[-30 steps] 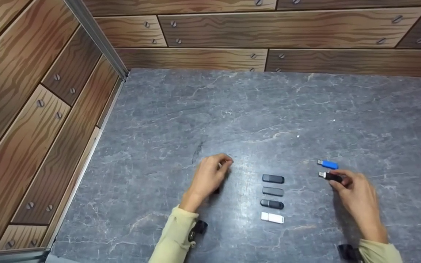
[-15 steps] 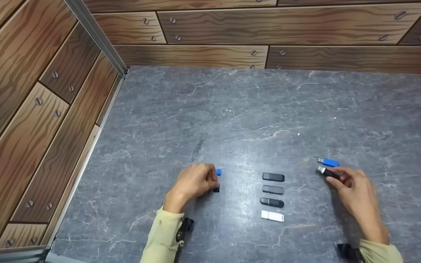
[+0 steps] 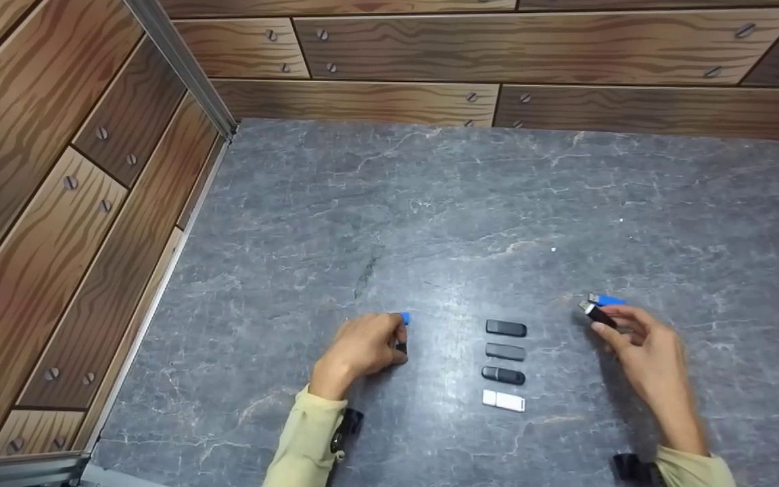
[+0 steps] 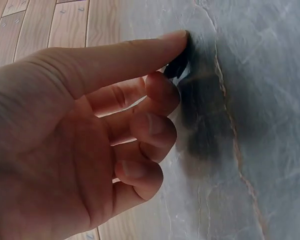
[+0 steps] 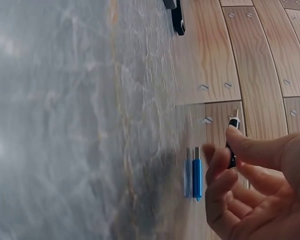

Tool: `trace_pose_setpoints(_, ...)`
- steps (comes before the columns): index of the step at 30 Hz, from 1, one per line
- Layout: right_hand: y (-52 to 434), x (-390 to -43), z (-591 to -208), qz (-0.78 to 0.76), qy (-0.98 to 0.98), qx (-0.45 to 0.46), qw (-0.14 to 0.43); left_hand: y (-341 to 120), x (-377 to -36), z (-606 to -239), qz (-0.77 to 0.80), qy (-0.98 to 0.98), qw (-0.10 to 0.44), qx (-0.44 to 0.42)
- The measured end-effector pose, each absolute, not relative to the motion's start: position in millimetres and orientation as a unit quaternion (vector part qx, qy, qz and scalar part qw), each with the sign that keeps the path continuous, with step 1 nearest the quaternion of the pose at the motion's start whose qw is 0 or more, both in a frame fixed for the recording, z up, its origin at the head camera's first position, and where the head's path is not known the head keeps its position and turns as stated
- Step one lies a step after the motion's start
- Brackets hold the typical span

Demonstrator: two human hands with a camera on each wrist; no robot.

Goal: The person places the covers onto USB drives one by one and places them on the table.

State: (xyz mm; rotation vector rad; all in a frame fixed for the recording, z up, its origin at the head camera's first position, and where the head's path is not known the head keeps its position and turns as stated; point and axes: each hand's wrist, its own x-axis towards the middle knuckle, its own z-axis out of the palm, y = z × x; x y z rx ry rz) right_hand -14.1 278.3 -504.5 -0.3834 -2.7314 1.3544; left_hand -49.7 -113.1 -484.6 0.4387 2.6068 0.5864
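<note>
The right hand (image 3: 653, 352) has its fingers closed in a pinch on a black USB stick (image 3: 598, 314) at its 10 o'clock; the fingertips cover the stick's rear end, while its metal plug stays visible. At the held stick's 1 o'clock lies a blue USB stick (image 3: 610, 299), partly hidden in the head view by the black stick and fingers.

The left hand (image 3: 360, 345) pinches a small black piece (image 3: 401, 348) at its 3 o'clock, between thumb and fingers; they hide most of it, and the left wrist view shows only a dark sliver. A small blue piece (image 3: 405, 318) peeks out at that hand's 2 o'clock, the rest covered.

Between the hands, at the right hand's 9 o'clock, four sticks (image 3: 505, 352) lie in a column on the table (image 3: 389, 182), black, grey, black and white from 12 to 6 o'clock. A dark object (image 5: 178, 19) at 12 o'clock in the right wrist view is cut off and unidentifiable.
</note>
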Motion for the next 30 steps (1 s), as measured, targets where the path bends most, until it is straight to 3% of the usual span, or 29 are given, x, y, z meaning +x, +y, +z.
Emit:
trace_pose_setpoints(5, 275.6, -13.8, -506.3, 0.485, -0.867, -0.108, 0.039, -112.3, -51.8, -480.9, 0.268, 0.926, 0.219, 0.152)
trace_pose_setpoints(15, 269.4, -12.4, -509.6, 0.516, -0.852, -0.093, -0.003, -103.0, -59.5, -480.9, 0.499, 0.807, 0.297, 0.106)
trace_pose_setpoints(24, 253.6, -6.7, -511.2, 0.566, -0.820, -0.071, -0.047, -79.9, -64.2, -497.0, 0.602, 0.744, 0.265, 0.122)
trace_pose_setpoints(30, 241.4, -1.9, -513.5, 0.606, -0.792, -0.031, -0.068, -60.8, -59.3, -506.8, 0.647, 0.697, 0.273, 0.142)
